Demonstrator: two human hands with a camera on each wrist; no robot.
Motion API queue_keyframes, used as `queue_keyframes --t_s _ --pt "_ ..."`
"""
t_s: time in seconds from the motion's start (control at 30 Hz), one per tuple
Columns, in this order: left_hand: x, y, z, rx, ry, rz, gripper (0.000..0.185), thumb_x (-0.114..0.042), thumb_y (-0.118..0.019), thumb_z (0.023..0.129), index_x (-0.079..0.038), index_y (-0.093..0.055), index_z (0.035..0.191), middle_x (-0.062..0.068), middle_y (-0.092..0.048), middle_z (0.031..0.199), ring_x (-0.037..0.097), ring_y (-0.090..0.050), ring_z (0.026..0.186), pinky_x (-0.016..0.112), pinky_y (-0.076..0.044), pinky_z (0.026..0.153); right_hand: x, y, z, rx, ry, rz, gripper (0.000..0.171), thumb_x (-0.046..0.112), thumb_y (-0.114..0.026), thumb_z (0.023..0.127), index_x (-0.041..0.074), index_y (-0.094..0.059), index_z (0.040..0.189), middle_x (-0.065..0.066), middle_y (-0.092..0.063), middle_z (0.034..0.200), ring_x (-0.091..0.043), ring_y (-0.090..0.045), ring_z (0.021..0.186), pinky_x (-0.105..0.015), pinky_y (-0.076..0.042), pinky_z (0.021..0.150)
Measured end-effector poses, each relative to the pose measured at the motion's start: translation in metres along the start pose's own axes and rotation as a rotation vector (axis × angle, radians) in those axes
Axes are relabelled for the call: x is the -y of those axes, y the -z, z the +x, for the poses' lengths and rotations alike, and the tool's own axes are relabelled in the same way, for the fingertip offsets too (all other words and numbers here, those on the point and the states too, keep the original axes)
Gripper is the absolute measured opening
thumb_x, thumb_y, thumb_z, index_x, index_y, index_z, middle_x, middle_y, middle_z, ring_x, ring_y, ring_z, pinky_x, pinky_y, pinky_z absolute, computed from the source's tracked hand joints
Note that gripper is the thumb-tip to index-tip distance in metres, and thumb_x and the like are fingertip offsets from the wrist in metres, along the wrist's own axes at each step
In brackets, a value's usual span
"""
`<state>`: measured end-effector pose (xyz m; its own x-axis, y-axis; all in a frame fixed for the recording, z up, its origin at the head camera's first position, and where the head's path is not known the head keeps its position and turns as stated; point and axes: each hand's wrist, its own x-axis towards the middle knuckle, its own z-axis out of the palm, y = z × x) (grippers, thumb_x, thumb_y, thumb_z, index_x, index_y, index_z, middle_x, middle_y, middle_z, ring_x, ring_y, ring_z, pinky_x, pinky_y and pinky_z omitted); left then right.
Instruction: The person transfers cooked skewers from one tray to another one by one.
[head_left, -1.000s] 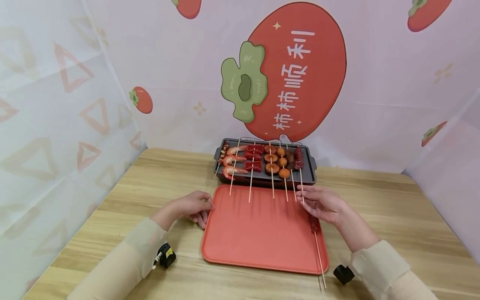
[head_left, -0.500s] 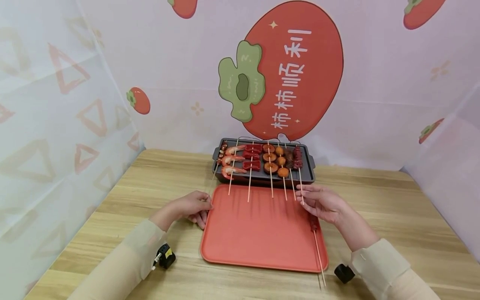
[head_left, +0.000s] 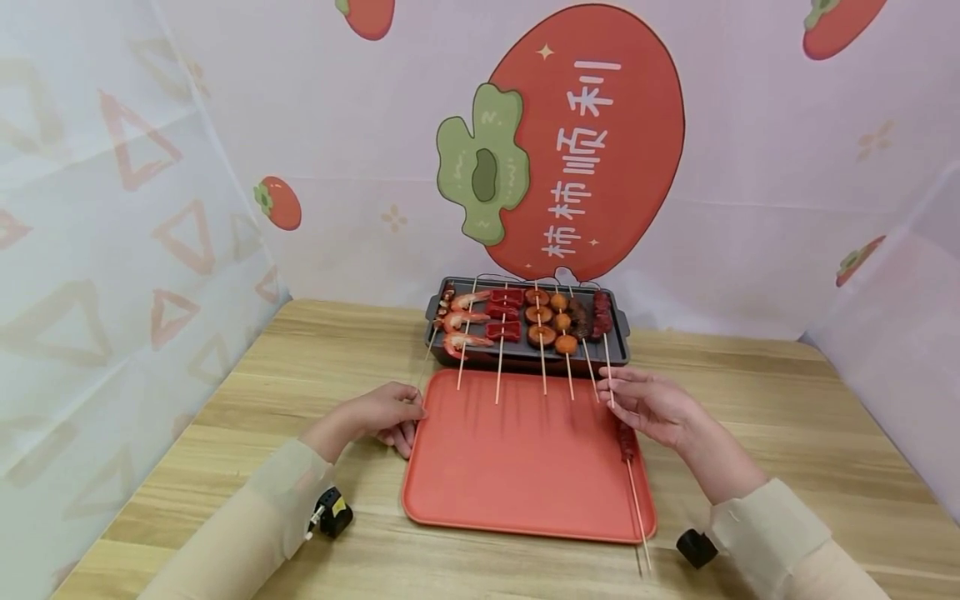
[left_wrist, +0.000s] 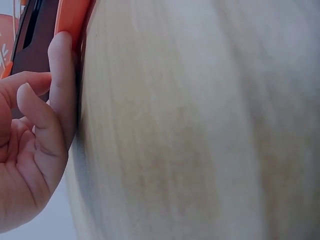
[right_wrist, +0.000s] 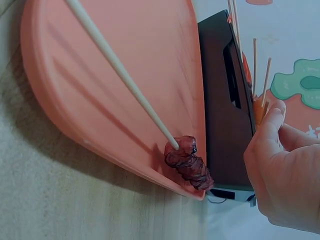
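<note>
My right hand pinches the bare stick of the rightmost meat skewer, whose dark red pieces are over the black grill pan. In the right wrist view that hand is beside the pan's dark side, and its fingertips hide part of the stick. Another meat skewer lies along the right side of the red tray, its stick pointing toward me past the front rim. My left hand grips the tray's left rim, with the thumb at the edge and the other fingers outside it.
Shrimp, red square pieces, mushroom slices, orange balls and dark brown pieces sit on skewers in the pan. Their sticks overhang the tray's back. A printed cloth wall rises behind the wooden table.
The rightmost meat skewer has shifted slightly right in the pan, moving away from the brown skewer's stick, and my right hand has moved with it. My left hand stays at the tray rim.
</note>
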<state>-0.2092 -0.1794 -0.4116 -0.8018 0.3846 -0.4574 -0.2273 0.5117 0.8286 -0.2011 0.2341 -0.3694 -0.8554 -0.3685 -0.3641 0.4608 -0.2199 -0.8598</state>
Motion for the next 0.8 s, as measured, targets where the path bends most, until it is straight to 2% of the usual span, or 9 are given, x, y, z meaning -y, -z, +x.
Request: queue_keyframes --t_s 0.17,0.37,0.53,0.8 --pt "-0.001 -0.001 -0.001 0.001 -0.006 0.001 0.017 -0.013 -0.048 0.102 -0.002 -0.051 0.090 0.006 -0.060 0.058 0.012 -0.066 0.048 0.018 -0.040 0.041 0.000 0.001 -0.004 -0.009 0.008 -0.002 0.032 0.005 -0.050 0.103 0.002 -0.048 0.135 -0.001 -0.074 0.098 -0.007 -0.071 0.088 -0.017 -0.057 0.077" --pt "0.000 -0.003 0.000 0.007 -0.009 -0.003 0.017 -0.013 -0.048 0.103 -0.002 -0.052 0.090 0.005 -0.060 0.058 0.012 -0.066 0.048 0.017 -0.041 0.041 0.001 0.003 -0.012 0.017 0.015 0.011 0.019 0.006 -0.050 0.103 0.011 -0.063 0.117 -0.001 -0.073 0.099 -0.007 -0.071 0.089 -0.017 -0.056 0.078" --pt "0.000 -0.003 0.000 -0.001 -0.002 -0.007 0.017 -0.012 -0.048 0.103 -0.002 -0.052 0.090 0.006 -0.060 0.058 0.012 -0.065 0.047 0.017 -0.041 0.041 0.001 0.004 -0.019 0.051 0.027 0.005 0.020 0.006 -0.051 0.103 0.016 -0.068 0.107 0.000 -0.072 0.099 -0.007 -0.070 0.087 -0.017 -0.057 0.078" --pt "-0.001 -0.001 -0.002 -0.003 -0.008 -0.005 0.017 -0.012 -0.048 0.103 -0.002 -0.051 0.089 0.006 -0.060 0.058 0.012 -0.065 0.047 0.017 -0.040 0.041 -0.001 0.009 -0.028 0.089 0.037 -0.057 0.021 0.005 -0.051 0.103 0.016 -0.069 0.108 -0.002 -0.072 0.096 -0.008 -0.071 0.089 -0.019 -0.057 0.081"
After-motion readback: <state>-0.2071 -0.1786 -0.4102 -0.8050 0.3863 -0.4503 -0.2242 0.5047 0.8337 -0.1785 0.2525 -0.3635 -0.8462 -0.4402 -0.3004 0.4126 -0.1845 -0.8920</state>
